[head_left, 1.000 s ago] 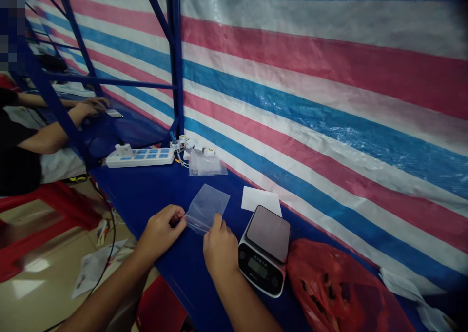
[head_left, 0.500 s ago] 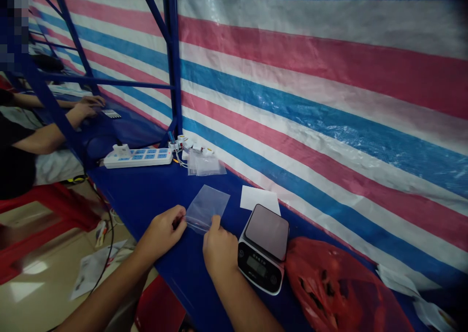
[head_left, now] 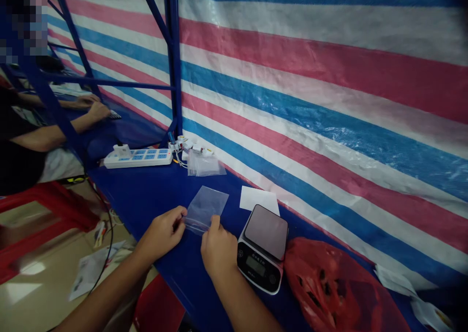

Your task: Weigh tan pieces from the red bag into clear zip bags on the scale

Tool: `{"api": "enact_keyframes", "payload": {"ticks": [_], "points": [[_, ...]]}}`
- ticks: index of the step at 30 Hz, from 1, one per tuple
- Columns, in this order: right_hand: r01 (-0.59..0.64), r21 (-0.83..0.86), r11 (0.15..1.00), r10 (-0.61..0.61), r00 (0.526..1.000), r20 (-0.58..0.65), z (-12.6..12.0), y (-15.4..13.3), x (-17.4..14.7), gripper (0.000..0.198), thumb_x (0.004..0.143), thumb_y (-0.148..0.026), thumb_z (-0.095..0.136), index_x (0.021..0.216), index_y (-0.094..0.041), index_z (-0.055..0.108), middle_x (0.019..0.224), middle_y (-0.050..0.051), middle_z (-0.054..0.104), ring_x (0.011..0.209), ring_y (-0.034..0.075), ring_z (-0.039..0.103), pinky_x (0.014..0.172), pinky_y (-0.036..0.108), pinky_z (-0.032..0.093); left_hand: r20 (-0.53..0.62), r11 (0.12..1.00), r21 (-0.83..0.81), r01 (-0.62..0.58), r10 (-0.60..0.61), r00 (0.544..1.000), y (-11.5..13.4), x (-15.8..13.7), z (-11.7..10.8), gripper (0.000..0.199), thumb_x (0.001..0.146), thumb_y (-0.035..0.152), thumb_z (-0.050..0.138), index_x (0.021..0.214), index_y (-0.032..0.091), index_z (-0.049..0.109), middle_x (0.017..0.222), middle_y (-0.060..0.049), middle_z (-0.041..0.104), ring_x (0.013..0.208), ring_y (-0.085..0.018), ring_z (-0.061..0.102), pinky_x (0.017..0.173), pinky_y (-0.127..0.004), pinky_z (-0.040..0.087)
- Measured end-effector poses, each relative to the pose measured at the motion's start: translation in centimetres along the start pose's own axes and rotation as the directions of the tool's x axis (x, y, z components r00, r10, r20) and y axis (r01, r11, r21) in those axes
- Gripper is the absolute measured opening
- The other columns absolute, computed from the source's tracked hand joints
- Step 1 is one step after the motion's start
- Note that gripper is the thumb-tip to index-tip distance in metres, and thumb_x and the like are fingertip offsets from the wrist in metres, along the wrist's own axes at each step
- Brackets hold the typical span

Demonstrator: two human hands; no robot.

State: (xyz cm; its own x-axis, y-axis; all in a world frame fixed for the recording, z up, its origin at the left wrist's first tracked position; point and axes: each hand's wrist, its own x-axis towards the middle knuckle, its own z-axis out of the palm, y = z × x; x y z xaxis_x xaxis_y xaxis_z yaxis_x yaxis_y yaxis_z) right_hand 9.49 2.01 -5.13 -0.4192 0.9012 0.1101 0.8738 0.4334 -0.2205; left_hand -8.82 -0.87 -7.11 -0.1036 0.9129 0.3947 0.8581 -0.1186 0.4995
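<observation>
The left hand (head_left: 165, 232) pinches the left corner of a clear, flat plastic bag (head_left: 208, 203) in its fingertips, while the right hand (head_left: 220, 246), fingers curled in, holds the bag's near edge. The bag is over the blue tabletop (head_left: 135, 190), left of a black-and-silver digital scale (head_left: 266, 229) that sits beside a crumpled red plastic sack (head_left: 340, 283)

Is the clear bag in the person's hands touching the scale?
Apart: the head view shows blue tabletop between the clear bag and the scale.
</observation>
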Motion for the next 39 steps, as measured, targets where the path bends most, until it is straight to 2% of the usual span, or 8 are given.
{"api": "enact_keyframes", "payload": {"ticks": [12,25,39], "points": [[-0.027,0.023,0.999,0.026,0.999,0.040,-0.09,0.06,0.25,0.033,0.093,-0.015,0.046,0.126,-0.012,0.049,0.087,0.010,0.075,0.075,0.030,0.075,0.063,0.037,0.055,-0.003,1.000,-0.005,0.014,-0.014,1.000,-0.15,-0.08,0.11,0.012,0.087,0.023,0.044,0.094,0.022,0.054,0.066,0.006,0.056,0.056,-0.013,0.057,0.060,-0.026,0.044],[0.053,0.062,0.997,-0.057,0.997,0.055,0.19,-0.34,0.19,0.033,0.092,-0.010,0.044,0.124,-0.015,0.050,0.094,0.011,0.074,0.079,0.030,0.075,0.066,0.037,0.055,0.006,0.998,-0.042,0.036,-0.035,0.999,0.24,0.20,-0.14,0.016,0.086,0.028,0.045,0.096,0.022,0.056,0.064,0.006,0.057,0.051,-0.012,0.057,0.057,-0.025,0.045],[0.007,0.123,0.992,-0.013,0.999,0.044,0.18,-0.17,0.09,0.033,0.092,-0.012,0.043,0.125,-0.017,0.049,0.090,0.010,0.075,0.080,0.030,0.075,0.066,0.035,0.052,0.006,0.999,-0.028,0.032,-0.032,0.999,0.25,0.18,-0.14,0.017,0.084,0.026,0.044,0.097,0.023,0.055,0.066,0.006,0.057,0.057,-0.014,0.059,0.060,-0.026,0.044]]}}
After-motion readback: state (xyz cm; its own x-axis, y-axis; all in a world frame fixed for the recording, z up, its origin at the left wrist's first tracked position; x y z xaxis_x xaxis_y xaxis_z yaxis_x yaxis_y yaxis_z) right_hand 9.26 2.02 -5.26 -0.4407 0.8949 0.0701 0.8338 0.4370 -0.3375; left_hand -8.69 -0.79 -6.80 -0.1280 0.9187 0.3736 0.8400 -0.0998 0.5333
